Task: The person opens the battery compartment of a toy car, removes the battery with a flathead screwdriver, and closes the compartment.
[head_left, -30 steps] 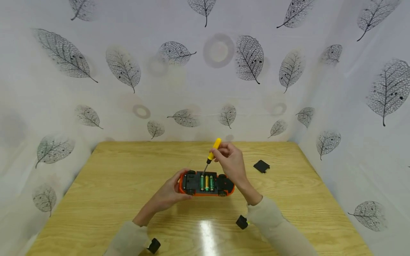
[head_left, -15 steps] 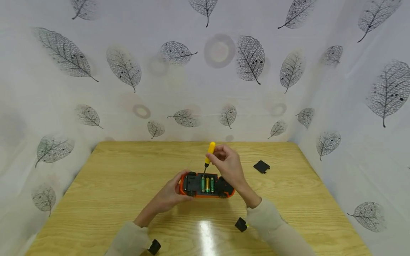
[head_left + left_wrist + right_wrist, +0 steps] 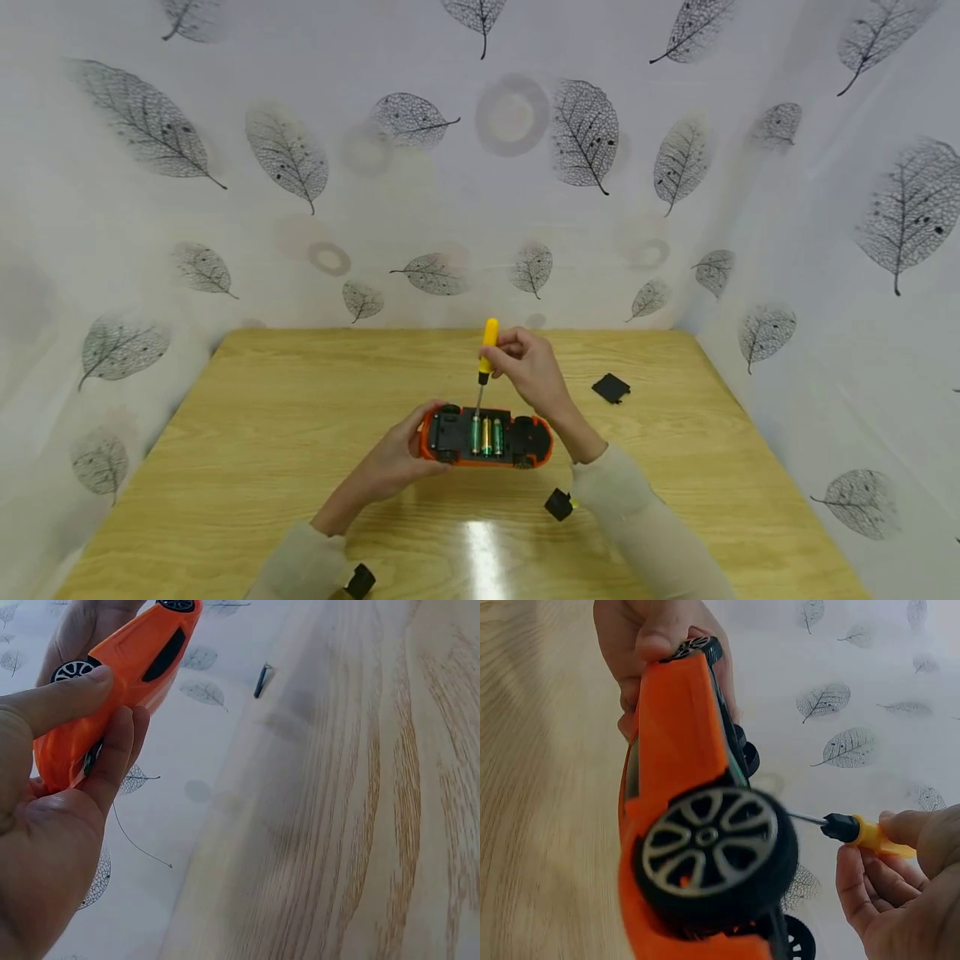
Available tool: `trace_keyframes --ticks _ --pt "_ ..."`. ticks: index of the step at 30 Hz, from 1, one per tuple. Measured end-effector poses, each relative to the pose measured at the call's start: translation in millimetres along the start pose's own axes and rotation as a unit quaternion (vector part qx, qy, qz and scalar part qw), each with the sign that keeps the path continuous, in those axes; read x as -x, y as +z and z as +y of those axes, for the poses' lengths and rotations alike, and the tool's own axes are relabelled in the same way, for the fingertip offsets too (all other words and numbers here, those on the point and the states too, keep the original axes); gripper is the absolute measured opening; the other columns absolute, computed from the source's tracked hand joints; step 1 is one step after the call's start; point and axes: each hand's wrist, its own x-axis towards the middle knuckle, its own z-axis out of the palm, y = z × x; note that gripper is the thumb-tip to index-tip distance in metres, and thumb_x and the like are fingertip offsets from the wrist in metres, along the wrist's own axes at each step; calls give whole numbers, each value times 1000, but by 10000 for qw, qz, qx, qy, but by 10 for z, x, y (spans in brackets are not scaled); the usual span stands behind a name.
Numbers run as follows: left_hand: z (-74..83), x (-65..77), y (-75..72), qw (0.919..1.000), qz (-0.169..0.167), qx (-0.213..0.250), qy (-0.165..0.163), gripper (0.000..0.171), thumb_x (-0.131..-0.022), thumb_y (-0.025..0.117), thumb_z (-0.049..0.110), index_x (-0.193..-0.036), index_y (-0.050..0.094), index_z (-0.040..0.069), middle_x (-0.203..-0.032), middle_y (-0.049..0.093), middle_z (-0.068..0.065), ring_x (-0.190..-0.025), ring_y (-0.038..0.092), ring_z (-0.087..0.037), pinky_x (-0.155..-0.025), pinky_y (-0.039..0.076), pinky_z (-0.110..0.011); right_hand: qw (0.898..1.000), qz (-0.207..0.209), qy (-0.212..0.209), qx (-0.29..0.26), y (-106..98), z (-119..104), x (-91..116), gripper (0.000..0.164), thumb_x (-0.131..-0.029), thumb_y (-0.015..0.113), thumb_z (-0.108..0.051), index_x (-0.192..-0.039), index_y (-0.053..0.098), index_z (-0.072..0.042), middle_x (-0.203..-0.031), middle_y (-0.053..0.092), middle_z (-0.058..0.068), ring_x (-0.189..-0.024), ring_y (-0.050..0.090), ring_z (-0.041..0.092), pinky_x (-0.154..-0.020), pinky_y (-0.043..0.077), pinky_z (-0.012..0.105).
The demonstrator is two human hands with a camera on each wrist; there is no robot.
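Note:
An orange toy car [image 3: 452, 435] is turned underside up, its black base showing in the head view. Three batteries [image 3: 487, 437], green and gold, lie in its uncovered battery bay. My left hand [image 3: 393, 454] grips one end of the car, thumb on the near side; the left wrist view shows the fingers around the orange body [image 3: 142, 652]. With thumb and fingers, my right hand [image 3: 534, 372] pinches the yellow handle of a screwdriver [image 3: 488, 348]. The screwdriver's tip is at the far end of the leftmost battery; whether it touches the battery or the bay is too small to tell.
A small black battery cover [image 3: 611, 388] lies on the wooden table [image 3: 300, 375], right of the car. Black wrist cameras [image 3: 558, 504] sit at both sleeves. Behind the table hangs a pale leaf-patterned cloth [image 3: 465, 192].
The screwdriver has swung from a rightward tilt to nearly upright, its handle shifting left. My right hand has moved slightly left and off the car's right end. My left hand keeps its grip.

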Motion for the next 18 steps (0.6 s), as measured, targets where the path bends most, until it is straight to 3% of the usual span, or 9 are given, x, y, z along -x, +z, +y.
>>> trace_keyframes --ticks 6,18 --pt "20 -8 17 9999 -61 63 57 89 -88 74 -12 -160 23 1 -152 36 -33 -123 61 -33 -90 60 -36 9991 25 338 -257 -27 58 -49 24 -100 69 -11 -113 64 9 -102 73 28 -73 67 25 -68 60 31" --pt "46 -19 48 10000 1 14 -77 90 -88 75 -11 -160 23 1 -154 35 -32 -126 58 -40 -90 59 -35 9978 104 576 -310 -40 102 -72 26 -100 71 -13 -112 65 9 -96 75 19 -73 66 21 -68 60 32"
